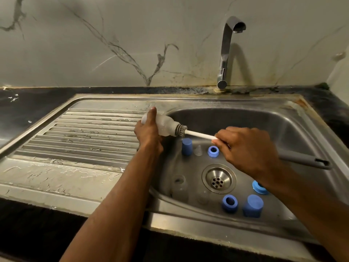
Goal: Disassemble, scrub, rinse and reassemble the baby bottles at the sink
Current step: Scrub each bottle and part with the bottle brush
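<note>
The left hand [149, 132] grips one bottle [164, 125] over the sink [283, 118] edge, while the right hand [247, 148] holds the brush [196, 134] at its mouth. Caps, rings and another bottle [180, 188] lie apart in the basin, so I judge scrubbing has only begun; rinsing and reassembly remain.

No text, label, brand, number or sign could be read anywhere in the view. The clear bottle [166, 125] at the centre of the frame — the likeliest place for printed marks — showed only a frosted, blurred surface; any scale on it was perhaps too faint to make out. The blue caps [252, 206] at lower right were plain.
</note>
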